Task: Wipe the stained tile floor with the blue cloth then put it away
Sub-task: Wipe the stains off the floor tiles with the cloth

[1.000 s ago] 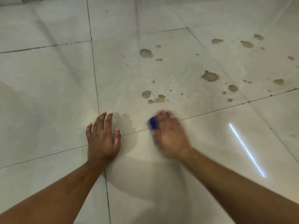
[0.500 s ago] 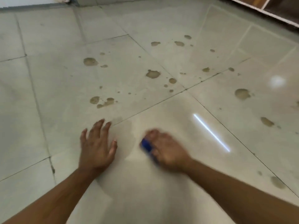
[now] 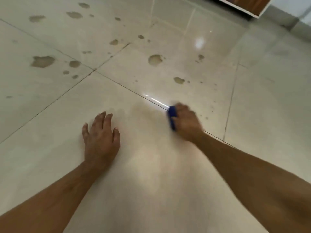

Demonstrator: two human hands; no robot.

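The person's right hand (image 3: pixel 186 122) presses a small wadded blue cloth (image 3: pixel 172 117) against the glossy pale tile floor (image 3: pixel 262 105), fingers curled over it so only its left edge shows. The left hand (image 3: pixel 101 137) lies flat with fingers spread, bracing at about nine o'clock from the cloth and well apart from it.

The likeliest trouble is smearing: the cloth is bunched small, so one pass may drag brown liquid across clean tile instead of lifting it. The hand is blurred, suggesting a fast stroke that could skip the tiny specks at three o'clock. The bracing palm may also slide if the film reaches it.

The cloth sits under the fingers and palm, right on a dark grout line (image 3: pixel 133 92). Brown dried-looking stains (image 3: pixel 155 59) lie at twelve o'clock, unwiped.
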